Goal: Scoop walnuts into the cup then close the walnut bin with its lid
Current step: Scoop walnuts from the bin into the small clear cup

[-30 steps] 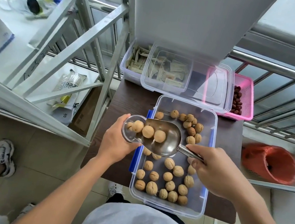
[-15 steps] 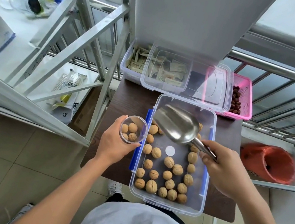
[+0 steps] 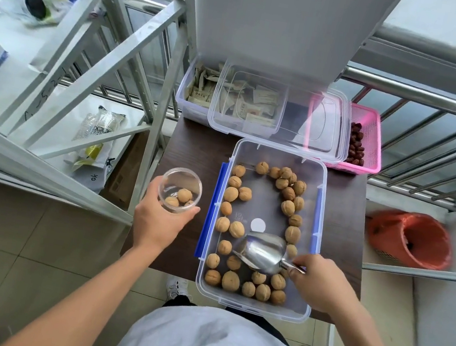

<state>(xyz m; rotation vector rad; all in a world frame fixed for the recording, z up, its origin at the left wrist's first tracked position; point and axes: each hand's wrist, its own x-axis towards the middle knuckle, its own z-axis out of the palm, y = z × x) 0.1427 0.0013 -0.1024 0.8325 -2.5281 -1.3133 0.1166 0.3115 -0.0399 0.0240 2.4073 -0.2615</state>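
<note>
A clear plastic walnut bin (image 3: pixel 315 248) with blue side clips stands open on a small dark table (image 3: pixel 197 149). Several walnuts (image 3: pixel 230 194) lie around its floor. My left hand (image 3: pixel 156 221) holds a clear cup (image 3: pixel 180 190) just left of the bin, with a few walnuts inside. My right hand (image 3: pixel 320 282) grips the handle of a metal scoop (image 3: pixel 263 254), which rests low in the bin's near half, its mouth pointing left. The clear lid (image 3: pixel 313 123) lies behind the bin, across two other containers.
A clear box of paper sachets (image 3: pixel 201 90) and a pink basket of red dates (image 3: pixel 367 142) stand at the table's back. A metal shelf frame (image 3: pixel 157 118) rises at left, a railing (image 3: pixel 432 95) runs at right, and an orange bin (image 3: pixel 410 238) sits on the floor.
The scoop emptied its walnuts into the cup, lifted away, then dropped into the bin's near half. The cup moved left, away from the bin, and the hand holding it lowered.
</note>
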